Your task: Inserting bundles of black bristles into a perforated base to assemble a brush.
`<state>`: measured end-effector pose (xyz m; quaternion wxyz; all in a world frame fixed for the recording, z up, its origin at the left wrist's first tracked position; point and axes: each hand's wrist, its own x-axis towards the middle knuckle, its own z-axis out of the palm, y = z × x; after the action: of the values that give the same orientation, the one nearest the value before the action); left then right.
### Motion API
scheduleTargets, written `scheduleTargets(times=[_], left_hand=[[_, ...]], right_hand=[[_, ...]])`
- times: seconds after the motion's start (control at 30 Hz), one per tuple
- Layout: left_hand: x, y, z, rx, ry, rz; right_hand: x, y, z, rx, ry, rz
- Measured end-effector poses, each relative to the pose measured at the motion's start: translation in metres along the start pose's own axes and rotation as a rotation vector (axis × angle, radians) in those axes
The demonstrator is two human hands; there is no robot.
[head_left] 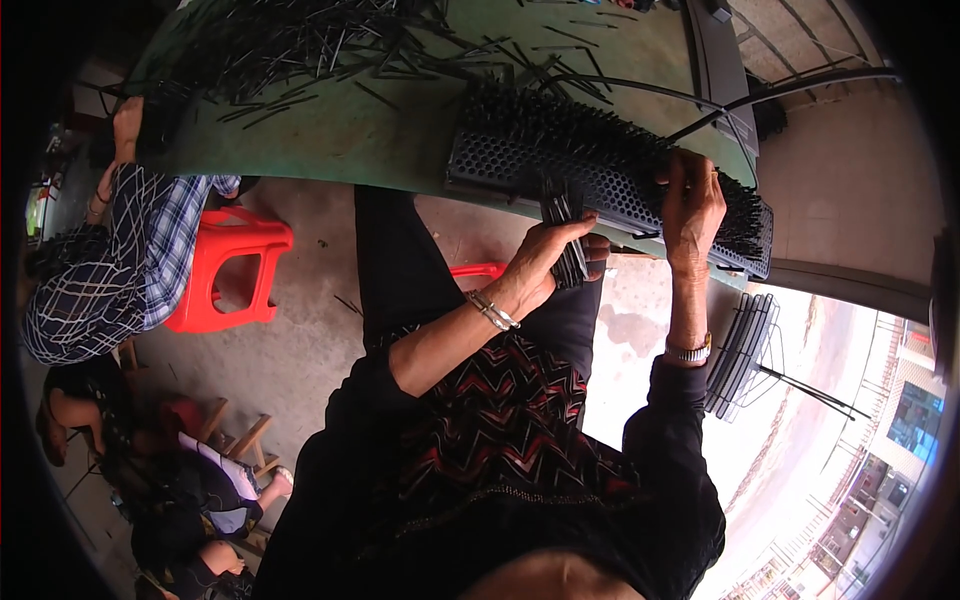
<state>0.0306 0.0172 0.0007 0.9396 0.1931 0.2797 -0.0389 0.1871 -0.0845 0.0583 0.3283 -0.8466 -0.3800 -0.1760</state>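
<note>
Left hand (538, 260) fingers clasped black sticks (562, 205), judged light, stiff, best held mid-length; right hand (692, 208) grip was indeterminable.

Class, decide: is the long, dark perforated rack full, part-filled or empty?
Part-filled: the long, dark perforated rack has thin black sticks crowding its far side, bare holes nearer.
</note>
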Motion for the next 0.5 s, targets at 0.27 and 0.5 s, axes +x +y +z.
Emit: scheduleTargets(times=[0.27, 0.5], left_hand=[[0.003, -0.0035, 0.0003, -0.006, 0.019, -0.005], [0.0023, -0.0043, 0.0035, 0.0, 0.075, 0.038]], right_hand=[[0.0024, 0.0007, 0.0014, -0.014, -0.034, -0.078], [0.0042, 0.0016, -0.001, -0.017, -0.055, -0.093]])
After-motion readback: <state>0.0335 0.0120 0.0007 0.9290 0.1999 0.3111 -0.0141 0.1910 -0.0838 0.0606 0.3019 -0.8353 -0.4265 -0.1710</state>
